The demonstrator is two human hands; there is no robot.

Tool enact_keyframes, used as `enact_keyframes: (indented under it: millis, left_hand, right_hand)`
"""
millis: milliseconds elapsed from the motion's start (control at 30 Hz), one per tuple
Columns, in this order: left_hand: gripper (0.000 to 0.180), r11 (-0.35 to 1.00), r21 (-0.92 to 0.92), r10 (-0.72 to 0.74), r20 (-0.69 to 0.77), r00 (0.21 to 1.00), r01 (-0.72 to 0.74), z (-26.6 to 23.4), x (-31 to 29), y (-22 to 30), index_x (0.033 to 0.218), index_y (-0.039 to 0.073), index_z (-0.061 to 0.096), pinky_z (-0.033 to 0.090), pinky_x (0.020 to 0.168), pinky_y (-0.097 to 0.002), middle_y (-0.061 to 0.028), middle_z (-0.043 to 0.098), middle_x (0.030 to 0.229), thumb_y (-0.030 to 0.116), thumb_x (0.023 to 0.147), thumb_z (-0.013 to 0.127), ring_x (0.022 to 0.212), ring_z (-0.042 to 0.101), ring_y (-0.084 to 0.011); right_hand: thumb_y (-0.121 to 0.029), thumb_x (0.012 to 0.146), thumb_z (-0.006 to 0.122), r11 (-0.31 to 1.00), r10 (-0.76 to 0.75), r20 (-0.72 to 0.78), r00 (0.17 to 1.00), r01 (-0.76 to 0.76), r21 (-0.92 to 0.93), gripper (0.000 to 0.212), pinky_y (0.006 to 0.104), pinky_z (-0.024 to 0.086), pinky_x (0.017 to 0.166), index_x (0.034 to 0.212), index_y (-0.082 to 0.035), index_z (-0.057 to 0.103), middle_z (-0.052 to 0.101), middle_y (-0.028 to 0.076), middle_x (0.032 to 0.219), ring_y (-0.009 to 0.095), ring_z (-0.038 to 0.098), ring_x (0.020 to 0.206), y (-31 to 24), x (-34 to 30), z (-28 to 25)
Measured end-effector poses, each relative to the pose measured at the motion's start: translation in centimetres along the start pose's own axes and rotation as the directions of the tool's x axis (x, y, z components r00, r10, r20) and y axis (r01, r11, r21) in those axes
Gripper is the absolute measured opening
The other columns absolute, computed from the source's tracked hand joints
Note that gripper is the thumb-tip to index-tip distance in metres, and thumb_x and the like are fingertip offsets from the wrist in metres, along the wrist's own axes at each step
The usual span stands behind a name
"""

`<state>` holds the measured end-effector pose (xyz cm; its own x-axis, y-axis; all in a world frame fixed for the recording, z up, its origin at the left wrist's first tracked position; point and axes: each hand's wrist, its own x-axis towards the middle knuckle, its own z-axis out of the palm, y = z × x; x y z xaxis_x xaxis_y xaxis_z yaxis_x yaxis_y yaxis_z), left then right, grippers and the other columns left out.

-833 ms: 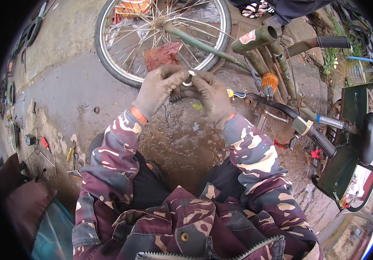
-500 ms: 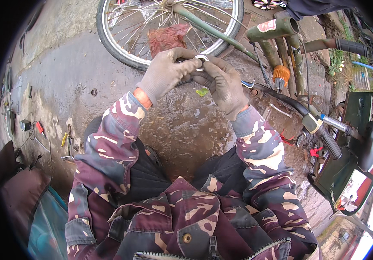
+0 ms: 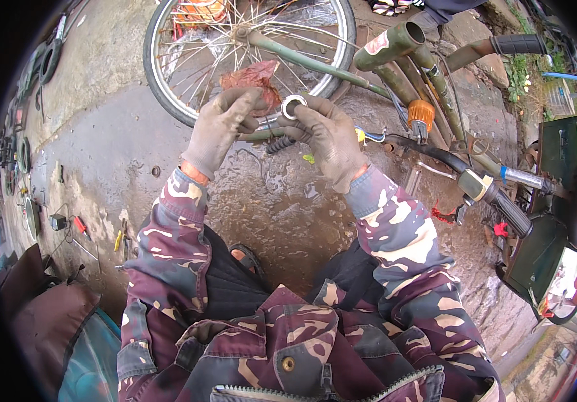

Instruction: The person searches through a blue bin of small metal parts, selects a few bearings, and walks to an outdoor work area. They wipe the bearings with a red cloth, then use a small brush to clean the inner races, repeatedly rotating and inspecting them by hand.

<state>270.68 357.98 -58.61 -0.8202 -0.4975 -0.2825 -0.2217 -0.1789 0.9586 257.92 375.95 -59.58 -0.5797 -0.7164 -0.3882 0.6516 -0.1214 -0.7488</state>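
A shiny metal ring [image 3: 284,106] is pinched between the thumb and fingers of my gloved right hand [image 3: 335,144], its opening turned toward me. To its left, apart from the ring, my gloved left hand [image 3: 213,134] is closed with its fingers curled together. Whether anything small sits in those left fingers is hidden. Just beyond the left hand, a crumpled reddish-brown sheet [image 3: 251,75] lies over the spokes of a bicycle wheel [image 3: 156,80].
At the right is an overturned green bicycle frame [image 3: 390,45] with a handlebar grip [image 3: 511,214] and an orange ribbed part [image 3: 420,114]. A red-handled tool [image 3: 81,225] and a yellow-handled tool [image 3: 118,240] lie on the wet ground at left. A brown bag [image 3: 64,315] sits nearby.
My hands have drawn apart: the left has let go of the metal ring and moved left, while the right keeps it. The view has shifted slightly.
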Motion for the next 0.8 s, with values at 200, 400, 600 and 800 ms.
enact_keyframes:
  millis: [200, 400, 600, 800]
  left_hand:
    - [0.039, 0.97, 0.242, -0.015, -0.061, 0.998, 0.03, -0.7, 0.8, -0.4, 0.129, -0.003, 0.071, 0.056, 0.08, -0.0274, -0.0073, 0.077, 0.113, 0.03, 0.106, 0.07, 0.092, 0.069, -0.0117]
    - [0.039, 0.938, 0.345, 0.022, -0.136, 0.99, 0.027, -0.7, 0.5, -0.4, 0.134, -0.007, 0.066, 0.058, 0.092, -0.0301, -0.0093, 0.075, 0.116, 0.021, 0.107, 0.069, 0.104, 0.071, -0.0152]
    - [0.04, 0.844, 0.507, -0.05, -0.244, 0.968, 0.172, -1.1, -0.3, 2.1, 0.134, 0.0, 0.069, 0.054, 0.083, -0.0271, -0.0044, 0.075, 0.112, 0.028, 0.105, 0.07, 0.097, 0.068, -0.011]
    - [0.042, 0.617, 0.726, -0.073, -0.333, 0.94, 0.305, -3.3, -0.6, 8.5, 0.133, 0.004, 0.073, 0.054, 0.08, -0.0275, -0.0009, 0.075, 0.106, 0.033, 0.102, 0.074, 0.093, 0.068, -0.0093]
  right_hand:
    - [-0.007, 0.107, 0.065, 0.993, -0.006, 0.045, 0.999, 0.001, 0.118, 0.036, 0.0336, 0.067, 0.091, 0.138, 0.01, 0.057, 0.072, 0.018, 0.123, 0.028, 0.077, 0.106, -0.5, -0.7, 1.1]
    - [-0.006, 0.105, 0.067, 0.997, 0.046, 0.098, 0.994, -0.051, 0.05, 0.031, 0.029, 0.066, 0.081, 0.133, 0.008, 0.063, 0.075, 0.015, 0.115, 0.02, 0.078, 0.099, 0.9, 0.2, 1.5]
    - [-0.005, 0.103, 0.068, 0.992, 0.093, 0.096, 0.991, -0.101, 0.082, 0.028, 0.0296, 0.067, 0.076, 0.129, 0.006, 0.066, 0.075, 0.014, 0.114, 0.02, 0.079, 0.091, 3.0, 2.4, -0.2]
    - [-0.004, 0.1, 0.072, 0.988, 0.089, 0.062, 0.994, -0.096, 0.124, 0.031, 0.0301, 0.067, 0.075, 0.127, 0.006, 0.065, 0.073, 0.015, 0.117, 0.022, 0.078, 0.089, 5.0, 3.8, -0.6]
